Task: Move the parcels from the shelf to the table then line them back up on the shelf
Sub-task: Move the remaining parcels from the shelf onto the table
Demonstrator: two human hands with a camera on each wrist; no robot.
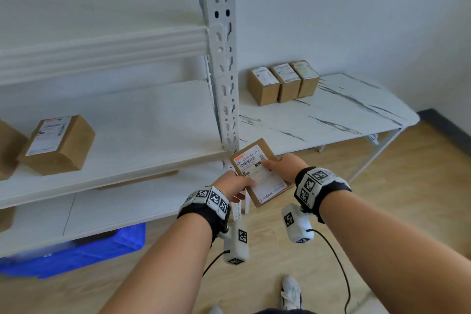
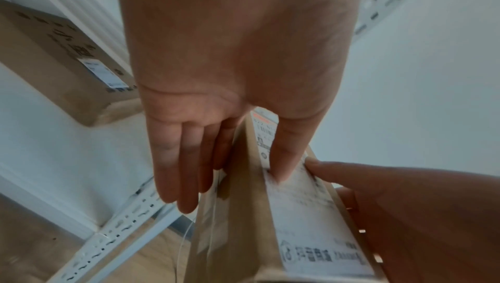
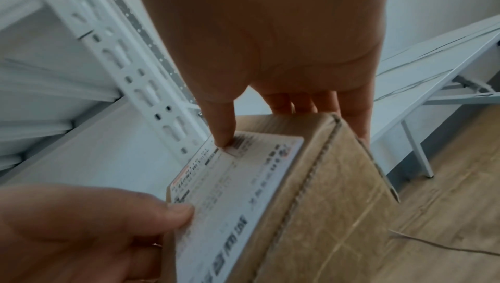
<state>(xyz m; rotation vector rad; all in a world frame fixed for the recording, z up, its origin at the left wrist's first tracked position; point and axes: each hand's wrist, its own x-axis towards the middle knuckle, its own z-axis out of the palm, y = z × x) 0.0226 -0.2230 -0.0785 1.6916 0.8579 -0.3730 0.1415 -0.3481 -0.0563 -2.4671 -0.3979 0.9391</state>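
Parcel (image 1: 260, 173), labelled, clasped by left hand (image 1: 235, 183) and right hand (image 1: 280, 167) just beside shelf upright (image 1: 221, 58): shelf-to-table transfer likely, next joining three parcels (image 1: 283, 83) beyond upright

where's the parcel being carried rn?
Head view, centre: the held parcel is between left hand and right hand, just below the shelf upright.

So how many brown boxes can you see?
6: three on the table at; one held; one on the shelf at; another cut off. More may be hidden.
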